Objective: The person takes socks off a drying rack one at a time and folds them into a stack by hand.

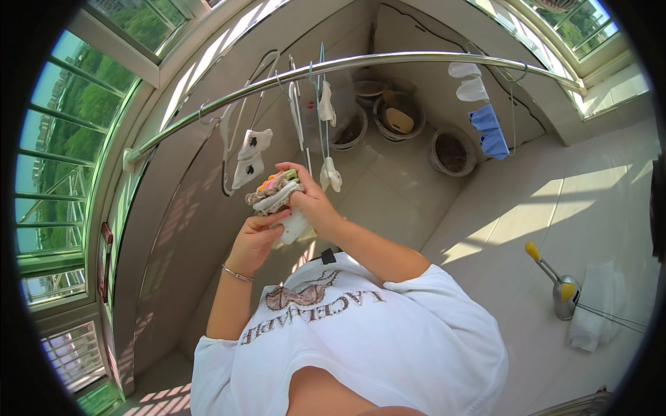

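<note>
Both hands hold a bundle of small socks (276,196) below the hanging rail, with brown fuzzy, white, orange, pink and green parts. My right hand (310,200) grips the bundle from above and the right side. The fingers of my left hand (258,236) pinch a white piece (294,225) with small red marks at its lower edge. Just beyond the hands, white socks with dark motifs (251,156) hang from a hanger. Another pair of white socks (331,174) hangs close by, partly on a blue hanger (323,114).
A metal rail (374,61) curves across the corner, carrying more hangers. White socks (471,83) and blue socks (489,131) hang at its right. Several pots (452,152) stand on the floor beyond. A grey object with yellow parts (564,299) and white cloth (596,307) lie at right.
</note>
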A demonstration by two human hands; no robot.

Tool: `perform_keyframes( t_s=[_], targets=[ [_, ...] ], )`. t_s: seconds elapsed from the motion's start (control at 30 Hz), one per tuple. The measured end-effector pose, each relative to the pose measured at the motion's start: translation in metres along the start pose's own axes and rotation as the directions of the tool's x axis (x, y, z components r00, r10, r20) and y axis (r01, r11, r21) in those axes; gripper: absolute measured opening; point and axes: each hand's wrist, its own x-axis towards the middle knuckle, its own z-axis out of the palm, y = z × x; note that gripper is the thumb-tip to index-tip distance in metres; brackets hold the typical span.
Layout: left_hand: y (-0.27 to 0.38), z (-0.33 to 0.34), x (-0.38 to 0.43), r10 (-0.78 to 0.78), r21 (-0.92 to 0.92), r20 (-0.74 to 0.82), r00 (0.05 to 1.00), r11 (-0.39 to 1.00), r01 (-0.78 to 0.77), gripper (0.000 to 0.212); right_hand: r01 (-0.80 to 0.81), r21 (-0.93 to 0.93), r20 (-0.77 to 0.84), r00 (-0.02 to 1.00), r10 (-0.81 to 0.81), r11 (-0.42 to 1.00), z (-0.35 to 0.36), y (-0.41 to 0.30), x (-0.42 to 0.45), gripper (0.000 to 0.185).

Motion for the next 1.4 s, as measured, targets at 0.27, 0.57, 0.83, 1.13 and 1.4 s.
perform_keyframes(
  t_s=[0.27,0.57,0.83,1.13,1.4],
  targets=[
    [-0.004,-0.018,0.010,0.102,-0.118,-0.038,0.994,0.987,-0.106,0.022,0.278,-0.679,0.172,0.960,-0.221,0.680,0.000,-0.006,0.003,0.056],
    [-0.013,-0.018,-0.006,0.161,-0.367,-0.312,0.936,0.889,-0.275,0.012,0.275,-0.454,-0.276,0.861,-0.427,0.847,-0.123,-0.025,0.046,0.020],
    [-0.016,-0.011,0.001,0.223,-0.448,-0.207,0.953,0.844,-0.295,0.014,0.007,-0.903,0.101,0.975,0.196,0.429,-0.245,0.048,0.094,0.029],
    [-0.016,-0.013,0.003,0.225,-0.447,-0.181,0.957,0.848,-0.284,0.013,0.073,-0.941,0.070,0.997,-0.020,0.329,-0.208,0.011,0.074,0.026],
    [-0.020,-0.018,-0.009,0.218,-0.442,-0.234,0.947,0.844,-0.304,0.012,-0.012,-0.605,-0.220,0.963,-0.153,0.796,-0.186,-0.042,0.106,0.059]
  ],
)
